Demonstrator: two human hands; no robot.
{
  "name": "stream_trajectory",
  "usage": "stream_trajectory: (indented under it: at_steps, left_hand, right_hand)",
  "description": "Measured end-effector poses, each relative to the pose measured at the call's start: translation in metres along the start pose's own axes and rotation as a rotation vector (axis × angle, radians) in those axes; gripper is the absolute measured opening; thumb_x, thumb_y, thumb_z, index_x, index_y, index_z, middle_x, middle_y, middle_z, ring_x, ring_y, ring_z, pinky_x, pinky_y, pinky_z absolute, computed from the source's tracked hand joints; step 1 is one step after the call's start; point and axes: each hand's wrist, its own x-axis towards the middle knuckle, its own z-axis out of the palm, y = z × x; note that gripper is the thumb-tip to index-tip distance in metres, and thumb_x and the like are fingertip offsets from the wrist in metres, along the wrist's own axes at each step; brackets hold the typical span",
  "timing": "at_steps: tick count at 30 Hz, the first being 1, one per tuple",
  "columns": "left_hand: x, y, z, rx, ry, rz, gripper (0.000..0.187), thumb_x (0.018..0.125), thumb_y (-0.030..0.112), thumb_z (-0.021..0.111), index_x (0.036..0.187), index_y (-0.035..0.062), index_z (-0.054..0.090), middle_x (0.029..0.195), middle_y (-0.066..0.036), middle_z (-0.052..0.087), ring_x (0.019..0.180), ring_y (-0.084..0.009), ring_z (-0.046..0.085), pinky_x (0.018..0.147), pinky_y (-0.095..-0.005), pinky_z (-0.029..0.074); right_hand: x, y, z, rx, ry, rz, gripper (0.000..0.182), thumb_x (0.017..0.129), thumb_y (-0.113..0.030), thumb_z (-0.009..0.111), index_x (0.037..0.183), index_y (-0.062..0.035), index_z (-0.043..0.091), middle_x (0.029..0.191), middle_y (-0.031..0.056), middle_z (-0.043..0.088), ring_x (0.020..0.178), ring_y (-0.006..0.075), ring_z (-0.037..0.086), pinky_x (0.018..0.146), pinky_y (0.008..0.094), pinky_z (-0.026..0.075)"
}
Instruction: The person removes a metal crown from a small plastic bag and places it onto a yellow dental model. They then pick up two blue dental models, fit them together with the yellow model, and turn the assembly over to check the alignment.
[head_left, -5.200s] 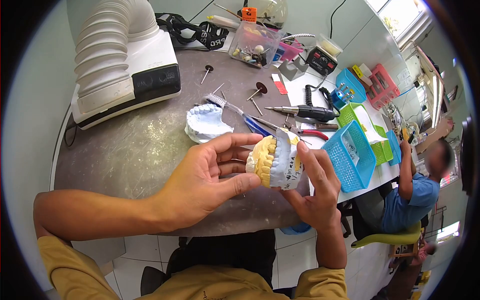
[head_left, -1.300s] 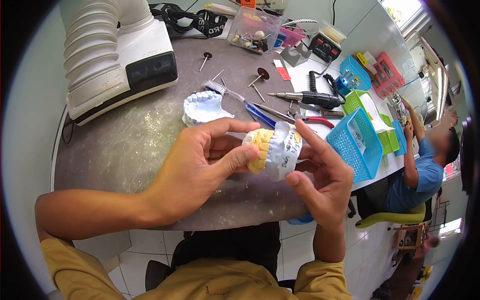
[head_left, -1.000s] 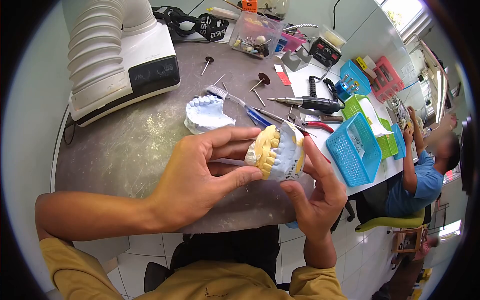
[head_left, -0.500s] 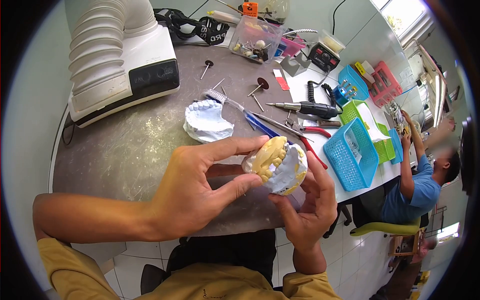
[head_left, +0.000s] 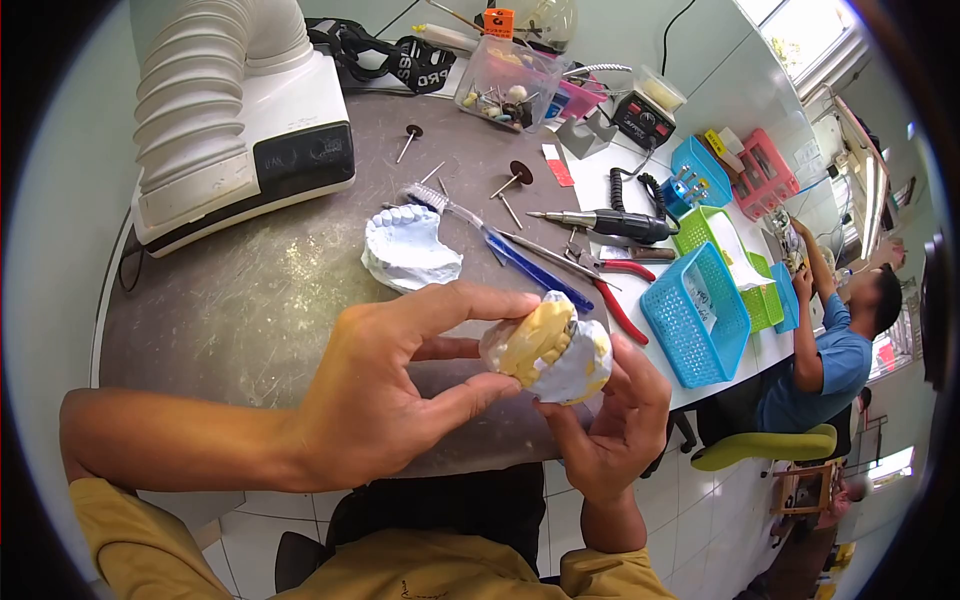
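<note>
My left hand (head_left: pixel 385 385) pinches a yellow dental cast (head_left: pixel 532 338) between thumb and fingers. In my right hand (head_left: pixel 618 425) is a bluish-white dental cast (head_left: pixel 573 372) with yellow patches. The two casts are pressed together at their tooth rows, held above the bench's front edge. Part of each cast is hidden by my fingers. Behind my left hand, a separate pale blue dental cast (head_left: pixel 412 255) rests on the bench, teeth toward the back. A blue-handled toothbrush (head_left: pixel 520 262) lies beside it, its bristles next to the cast.
A suction unit (head_left: pixel 250 170) with a ribbed hose occupies the back left of the bench (head_left: pixel 220 340). To the right lie a handpiece (head_left: pixel 610 222), red-handled pliers (head_left: pixel 622 310) and a blue basket (head_left: pixel 700 315). A co-worker in a blue shirt (head_left: pixel 835 365) sits farther right.
The held casts have tilted and moved slightly down in view. The gap seen between their teeth has narrowed. Both hands keep their grip.
</note>
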Motion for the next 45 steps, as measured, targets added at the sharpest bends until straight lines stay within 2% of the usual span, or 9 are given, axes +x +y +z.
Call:
stream_trajectory:
  at_steps: [5,12,14,21,24,30,32,38,45]
  left_hand:
    - [0.001,0.000,0.000,0.092,0.000,0.077,0.057,0.082,-0.003,0.077,0.135,0.0038,0.059,0.136,-0.013,0.062,0.126,-0.0234,0.060,0.104,-0.0378,0.053]
    - [0.005,-0.004,0.001,0.295,0.063,0.297,0.053,0.079,0.001,0.080,0.130,0.0063,0.066,0.123,-0.015,0.069,0.115,-0.0307,0.067,0.097,-0.0371,0.054]
    - [0.006,-0.003,0.000,0.325,0.057,0.327,0.055,0.077,0.002,0.081,0.130,0.0062,0.065,0.123,-0.014,0.069,0.114,-0.0302,0.067,0.097,-0.0375,0.054]
    - [0.004,0.003,0.000,0.332,0.040,0.292,0.055,0.074,-0.002,0.082,0.126,0.0011,0.067,0.126,-0.015,0.069,0.119,-0.0285,0.064,0.098,-0.0358,0.053]
    - [0.002,0.008,0.000,0.409,0.019,0.178,0.056,0.073,-0.004,0.081,0.127,0.0009,0.066,0.126,-0.014,0.068,0.122,-0.0269,0.062,0.094,-0.0333,0.054]
    - [0.000,0.001,0.001,0.267,-0.043,0.146,0.069,0.076,-0.006,0.079,0.140,0.0013,0.054,0.139,-0.017,0.059,0.129,-0.0249,0.056,0.106,-0.0374,0.051]
    - [0.000,0.005,0.002,0.165,-0.096,0.130,0.075,0.078,-0.002,0.081,0.145,0.0015,0.047,0.145,-0.018,0.052,0.132,-0.0255,0.054,0.111,-0.0401,0.047]
    - [0.003,-0.002,0.000,0.072,-0.138,0.097,0.076,0.080,0.005,0.083,0.145,0.0016,0.044,0.148,-0.017,0.047,0.137,-0.0264,0.048,0.114,-0.0410,0.044]
    - [0.005,-0.005,0.002,-0.024,-0.183,0.080,0.077,0.081,0.003,0.082,0.146,0.0030,0.042,0.150,-0.017,0.043,0.142,-0.0274,0.041,0.118,-0.0428,0.039]
  right_hand:
    - [-0.002,0.003,-0.002,-0.072,-0.113,-0.102,0.074,0.077,0.006,0.081,0.136,-0.0026,0.037,0.132,0.0321,0.054,0.124,0.0390,0.059,0.100,0.0424,0.053]
    - [-0.004,0.005,0.001,-0.050,-0.074,-0.136,0.075,0.077,0.007,0.081,0.136,-0.0033,0.037,0.131,0.0332,0.053,0.123,0.0391,0.059,0.099,0.0426,0.053]
    - [-0.001,0.003,0.004,-0.053,0.026,-0.128,0.068,0.075,0.003,0.084,0.130,-0.0025,0.045,0.117,0.0297,0.065,0.110,0.0385,0.068,0.089,0.0394,0.057]
    - [0.000,0.002,0.002,-0.013,0.026,-0.112,0.067,0.075,0.004,0.084,0.129,-0.0020,0.046,0.115,0.0278,0.065,0.109,0.0390,0.068,0.089,0.0395,0.057]
    - [-0.001,0.001,-0.002,-0.129,-0.090,-0.145,0.078,0.076,0.002,0.084,0.137,-0.0065,0.037,0.123,0.0248,0.059,0.122,0.0375,0.058,0.104,0.0484,0.050]
    - [0.001,-0.008,0.000,-0.454,-0.070,-0.265,0.067,0.078,-0.008,0.085,0.133,-0.0166,0.047,0.112,0.0130,0.063,0.124,0.0394,0.053,0.103,0.0529,0.049]
    - [-0.001,-0.008,0.004,-0.380,-0.002,-0.236,0.059,0.070,-0.005,0.086,0.122,-0.0264,0.067,0.112,0.0021,0.062,0.125,0.0313,0.049,0.101,0.0444,0.052]
    - [0.002,-0.009,0.003,-0.517,-0.041,-0.349,0.055,0.069,-0.012,0.087,0.119,-0.0305,0.073,0.116,0.0029,0.058,0.119,0.0280,0.051,0.093,0.0352,0.053]
    - [0.007,-0.001,0.003,-0.085,0.141,-0.146,0.079,0.078,-0.019,0.086,0.146,-0.0070,0.048,0.141,0.0179,0.047,0.128,0.0344,0.053,0.097,0.0396,0.056]
